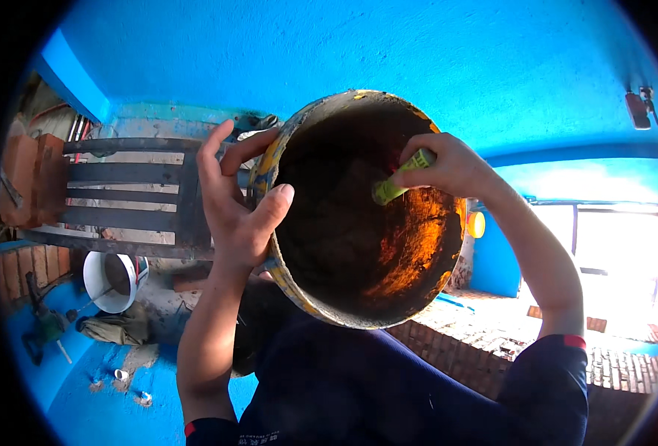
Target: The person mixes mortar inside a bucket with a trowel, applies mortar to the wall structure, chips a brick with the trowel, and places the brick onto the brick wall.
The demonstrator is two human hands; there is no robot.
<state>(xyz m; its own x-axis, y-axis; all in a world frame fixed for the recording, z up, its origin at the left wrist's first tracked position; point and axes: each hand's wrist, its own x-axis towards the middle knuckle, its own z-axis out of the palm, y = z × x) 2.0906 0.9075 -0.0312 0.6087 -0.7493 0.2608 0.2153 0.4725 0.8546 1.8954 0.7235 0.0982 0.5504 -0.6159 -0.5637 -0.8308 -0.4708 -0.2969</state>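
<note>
The governing relation is that between the green-yellow piece (388, 193) and the inner wall of the large bucket (425, 238), and the right hand (451, 167) is the hand nearer to that wall. The bucket is tilted in front of the dark blue shirt (388, 386), with its mouth turned toward the head. The green-yellow piece is located within the outline of the mouth, right of its centre. The fingers of the right hand pinch it between thumb and bent forefinger; no separate reach is required to obtain it. Its long axis runs obliquely, from the upper right, beside the forefinger, to the lower left, where the free end points toward the dark middle of the interior. The orange-streaked part of the inner wall lies below and to the right of that end. Contact between piece and wall cannot be determined from this view. The left hand (232, 223) is positioned at the opposite side, against the left rim: the thumb lies across the edge, the forefinger stands raised and apart, and another finger bends toward the outer wall. These fingers are spread; whether they clamp the wall cannot be told. A dark slatted frame (128, 175) lies beyond the left hand, and a white bucket (126, 299) stands apart at the lower left.
</note>
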